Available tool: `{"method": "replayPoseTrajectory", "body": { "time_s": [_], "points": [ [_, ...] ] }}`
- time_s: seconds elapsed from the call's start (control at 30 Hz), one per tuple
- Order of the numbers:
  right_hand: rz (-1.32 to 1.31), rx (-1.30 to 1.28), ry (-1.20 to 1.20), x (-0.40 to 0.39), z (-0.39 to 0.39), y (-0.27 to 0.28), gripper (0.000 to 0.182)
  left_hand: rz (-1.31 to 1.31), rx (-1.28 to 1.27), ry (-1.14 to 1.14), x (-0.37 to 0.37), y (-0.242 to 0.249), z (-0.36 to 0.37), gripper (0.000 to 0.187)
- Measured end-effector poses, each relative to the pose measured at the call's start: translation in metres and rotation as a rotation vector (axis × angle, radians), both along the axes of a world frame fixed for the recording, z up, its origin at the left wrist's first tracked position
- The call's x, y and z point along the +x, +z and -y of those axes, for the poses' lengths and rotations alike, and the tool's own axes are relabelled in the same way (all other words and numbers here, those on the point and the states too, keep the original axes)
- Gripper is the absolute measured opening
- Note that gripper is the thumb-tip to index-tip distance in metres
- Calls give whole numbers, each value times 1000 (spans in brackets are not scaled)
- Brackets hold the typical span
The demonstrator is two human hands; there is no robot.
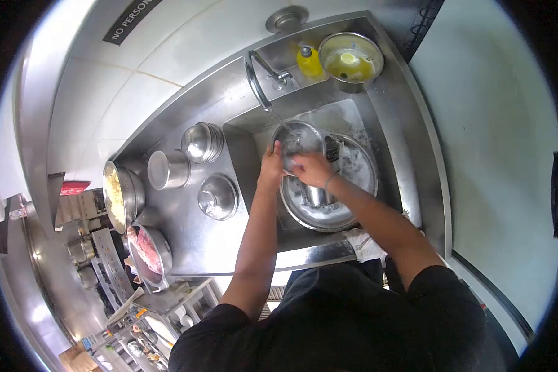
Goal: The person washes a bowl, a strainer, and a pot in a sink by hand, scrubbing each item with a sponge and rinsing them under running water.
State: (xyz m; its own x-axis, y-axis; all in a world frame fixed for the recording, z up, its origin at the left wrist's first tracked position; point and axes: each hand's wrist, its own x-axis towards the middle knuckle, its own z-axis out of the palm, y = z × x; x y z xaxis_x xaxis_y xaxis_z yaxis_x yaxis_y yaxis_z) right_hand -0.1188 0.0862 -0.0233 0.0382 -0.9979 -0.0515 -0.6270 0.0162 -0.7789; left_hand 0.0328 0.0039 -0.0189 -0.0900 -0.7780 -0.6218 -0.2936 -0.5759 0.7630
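Observation:
Under the running tap (258, 87), a metal bowl (304, 137) is tilted in the sink, with water falling into it. My left hand (271, 163) is closed on the bowl's left rim, thumb over the edge. My right hand (313, 168) reaches over the near side of the bowl; its fingers are curled against the inside, and whatever they hold is hidden. Beneath the bowl lies a large round metal basin (367, 201) with soapy water. A metal cup-like vessel (316, 196) and a dark, ridged item (333, 150) sit in that basin, partly covered by my right arm.
A yellow soap bottle (309, 62) and a pot of yellowish liquid (351, 62) stand behind the sink. Stacked bowls (202, 142), a metal pot (168, 170) and a single bowl (217, 196) occupy the left drainboard. Farther left are a food-filled colander (130, 195) and a meat pan (160, 251).

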Motion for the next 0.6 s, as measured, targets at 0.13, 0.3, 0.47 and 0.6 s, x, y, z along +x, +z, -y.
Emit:
{"method": "replayPoseTrajectory", "body": {
  "time_s": [0.13,0.3,0.47,0.6],
  "points": [
    [-460,-130,66,-43,-4,19,26,36,55,-90,1,19,-24,68],
    [-209,-116,-260,-4,18,10,30,-222,183,-13,-19,3,-38,62],
    [19,90,52,7,-24,29,25,60,21,-20,7,-12,-27,63],
    [-73,-135,91,-19,-47,88,24,1,-55,24,29,-47,-29,43]
  ]
}}
